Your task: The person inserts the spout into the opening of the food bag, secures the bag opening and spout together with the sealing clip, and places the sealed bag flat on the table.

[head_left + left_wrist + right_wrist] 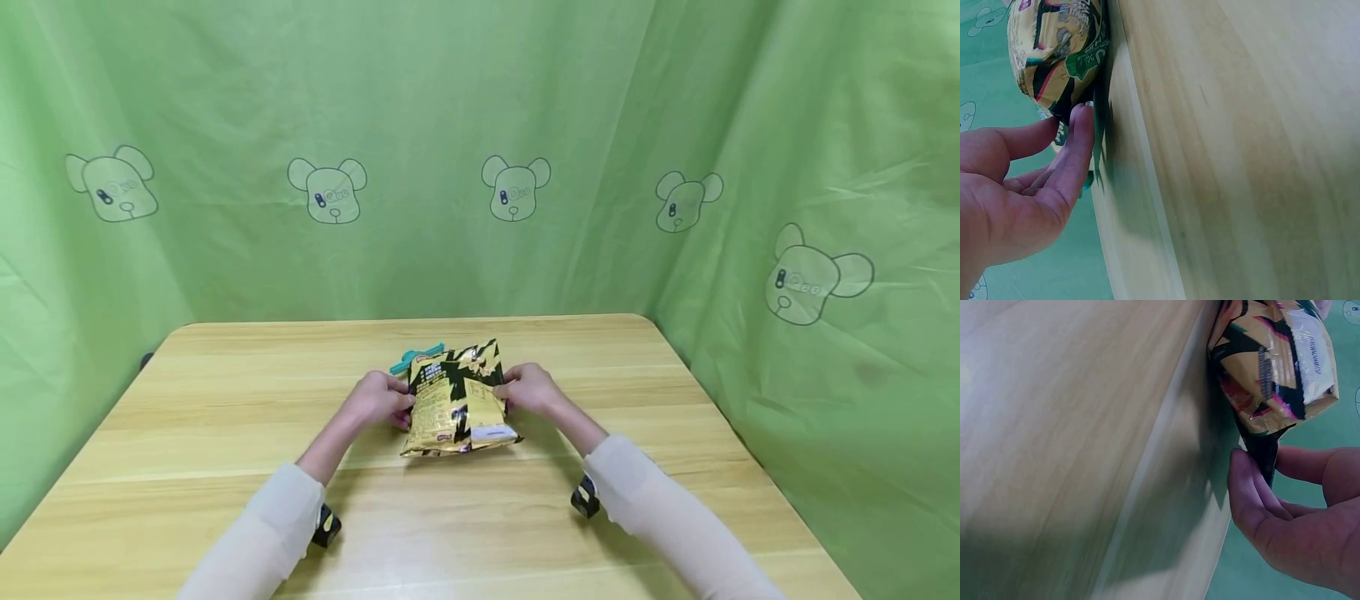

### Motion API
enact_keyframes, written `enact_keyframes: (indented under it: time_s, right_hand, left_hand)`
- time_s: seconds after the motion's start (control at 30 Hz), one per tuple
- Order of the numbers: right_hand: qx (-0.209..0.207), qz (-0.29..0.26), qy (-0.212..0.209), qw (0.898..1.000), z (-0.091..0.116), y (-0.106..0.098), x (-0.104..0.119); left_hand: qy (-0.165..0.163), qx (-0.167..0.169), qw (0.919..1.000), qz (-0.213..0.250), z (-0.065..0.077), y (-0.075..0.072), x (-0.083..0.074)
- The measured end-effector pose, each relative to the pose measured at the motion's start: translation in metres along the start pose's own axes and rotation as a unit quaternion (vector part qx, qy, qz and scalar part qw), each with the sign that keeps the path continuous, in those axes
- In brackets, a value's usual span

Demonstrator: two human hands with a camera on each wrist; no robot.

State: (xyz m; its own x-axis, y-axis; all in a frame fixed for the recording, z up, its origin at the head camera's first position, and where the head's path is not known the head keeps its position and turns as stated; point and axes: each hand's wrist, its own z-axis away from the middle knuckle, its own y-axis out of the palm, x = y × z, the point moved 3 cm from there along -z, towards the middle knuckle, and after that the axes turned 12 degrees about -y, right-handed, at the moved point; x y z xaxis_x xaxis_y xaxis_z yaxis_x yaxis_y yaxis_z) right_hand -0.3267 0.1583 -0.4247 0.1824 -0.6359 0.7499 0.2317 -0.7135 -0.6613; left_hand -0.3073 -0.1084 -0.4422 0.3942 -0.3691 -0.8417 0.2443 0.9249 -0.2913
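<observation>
A gold and black snack bag point(442, 408), shiny and puffed up, is held between both hands over the middle of the table. On its left edge, the left hand point(382, 400) pinches the bag with thumb and fingers. Opposite it, the right hand point(528, 389) pinches the right edge between thumb and fingertips, as the right wrist view shows with the dark side of the bag point(1264, 450). Just behind the bag's far left corner lies a teal bag clip point(417, 357), partly covered by the bag.
The wooden table point(187, 400) has rounded far corners. A green curtain point(420, 267) printed with bear outlines hangs behind it and along both sides. Black wrist devices point(585, 497) show beneath the pale sleeves point(645, 492).
</observation>
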Motion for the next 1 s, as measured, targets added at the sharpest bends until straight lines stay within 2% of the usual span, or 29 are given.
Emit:
enact_keyframes:
  time_s: [0.2,0.4,0.77,0.9,1.0]
  right_hand:
    - [0.016,0.001,-0.001,1.000,0.001,0.002,0.001]
    - [0.013,-0.003,-0.003,1.000,0.001,0.002,0.003]
    - [0.006,-0.002,0.000,1.000,-0.002,0.002,0.004]
    - [0.012,0.012,0.001,1.000,-0.001,-0.001,0.005]
    - [0.003,0.026,0.005,1.000,0.002,-0.007,0.006]
  left_hand:
    - [0.004,0.003,1.0000,0.002,0.000,-0.001,0.001]
    - [0.012,0.006,0.9999,-0.001,0.001,-0.001,0.001]
    - [0.013,-0.010,0.9998,-0.013,0.003,-0.002,-0.001]
    - [0.020,-0.024,0.9991,-0.030,0.005,-0.009,-0.002]
    - [0.025,-0.047,0.9977,-0.042,0.009,-0.019,-0.005]
